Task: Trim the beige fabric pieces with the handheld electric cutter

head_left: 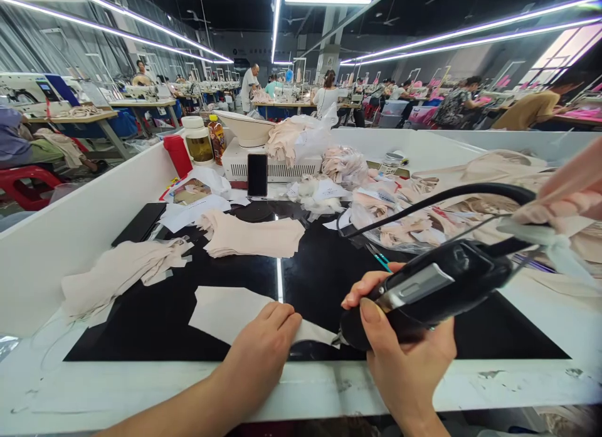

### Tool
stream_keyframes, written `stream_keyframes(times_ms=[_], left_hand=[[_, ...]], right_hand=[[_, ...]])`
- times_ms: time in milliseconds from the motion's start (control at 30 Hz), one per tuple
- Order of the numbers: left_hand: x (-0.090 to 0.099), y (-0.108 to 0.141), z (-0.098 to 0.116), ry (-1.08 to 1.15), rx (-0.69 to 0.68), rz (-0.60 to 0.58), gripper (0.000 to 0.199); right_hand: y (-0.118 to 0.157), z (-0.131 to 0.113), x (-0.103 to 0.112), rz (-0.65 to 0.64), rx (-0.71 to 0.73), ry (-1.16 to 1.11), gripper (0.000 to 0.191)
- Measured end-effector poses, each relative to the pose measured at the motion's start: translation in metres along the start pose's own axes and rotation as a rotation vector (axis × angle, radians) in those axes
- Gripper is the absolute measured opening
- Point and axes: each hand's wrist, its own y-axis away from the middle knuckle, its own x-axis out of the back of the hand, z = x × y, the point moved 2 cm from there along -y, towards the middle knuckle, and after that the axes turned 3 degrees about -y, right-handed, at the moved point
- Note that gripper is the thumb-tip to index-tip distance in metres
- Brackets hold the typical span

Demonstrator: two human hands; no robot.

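My left hand (268,346) presses down on a pale fabric piece (226,308) on the black mat (155,324), its fingers together on the cloth. My right hand (404,349) is wrapped round a black handheld power tool (427,286) with a cord at its back. The tool's metal tip touches or nearly touches the right end of the fabric piece. Behind lies a stack of beige pieces (254,236), and another bundle of beige pieces (122,274) lies at the left.
A phone (257,175) stands upright against a white box (296,167). Bagged fabric scraps (395,217) and teal-handled scissors (380,256) lie at the right. Another person's hand (574,186) is at the right edge. White walls (94,205) border the table.
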Motion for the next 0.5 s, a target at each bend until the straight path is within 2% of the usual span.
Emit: stream_keyframes(times_ms=[167,267,400,500], left_hand=[[0.003,0.007,-0.002,0.021,-0.043,0.059,0.036],[0.004,0.011,-0.002,-0.008,-0.074,0.054,0.037],[-0.001,0.014,0.001,-0.133,-0.083,-0.008,0.030],[-0.008,0.014,0.005,-0.278,-0.144,0.013,0.020]], right_hand=[[0.000,-0.002,-0.003,0.001,-0.016,-0.038,0.040],[0.001,-0.003,-0.003,-0.001,-0.021,-0.039,0.039],[0.002,-0.003,-0.001,-0.013,-0.021,-0.031,0.040],[0.004,-0.002,0.000,-0.032,-0.024,-0.032,0.041]])
